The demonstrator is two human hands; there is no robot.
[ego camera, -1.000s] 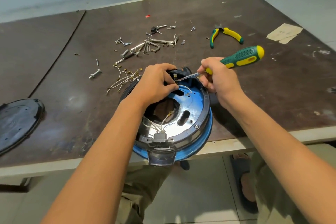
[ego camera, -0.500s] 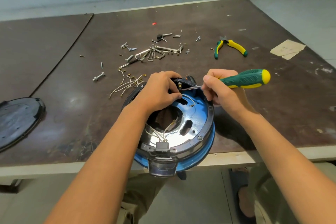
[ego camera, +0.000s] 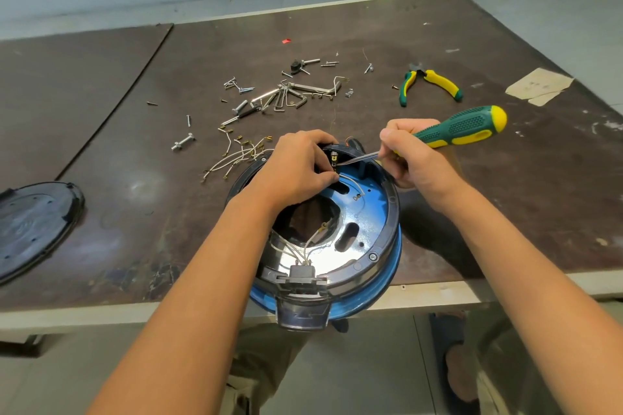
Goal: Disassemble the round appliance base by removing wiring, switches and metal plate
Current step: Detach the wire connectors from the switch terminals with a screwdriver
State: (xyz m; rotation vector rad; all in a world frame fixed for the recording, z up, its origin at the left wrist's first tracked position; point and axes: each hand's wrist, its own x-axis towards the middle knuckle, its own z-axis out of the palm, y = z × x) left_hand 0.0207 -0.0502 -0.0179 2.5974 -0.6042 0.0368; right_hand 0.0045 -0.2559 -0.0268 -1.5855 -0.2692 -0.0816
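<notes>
At the near edge of the bench (ego camera: pixel 337 27), held the overhanging base (ego camera: pixel 371 239) with the left hand (ego camera: pixel 296 165), grip curled round its far rim, and set the screwdriver (ego camera: pixel 462 126), clasped in the right hand (ego camera: pixel 414 158) grip, at a terminal (ego camera: pixel 333 161) there.

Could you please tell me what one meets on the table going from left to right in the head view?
black round cover → large bolt → loose white wires → left hand gripping the appliance base → right hand holding the screwdriver → paper scrap. The pliers are left out: they overlap the right hand.
</notes>
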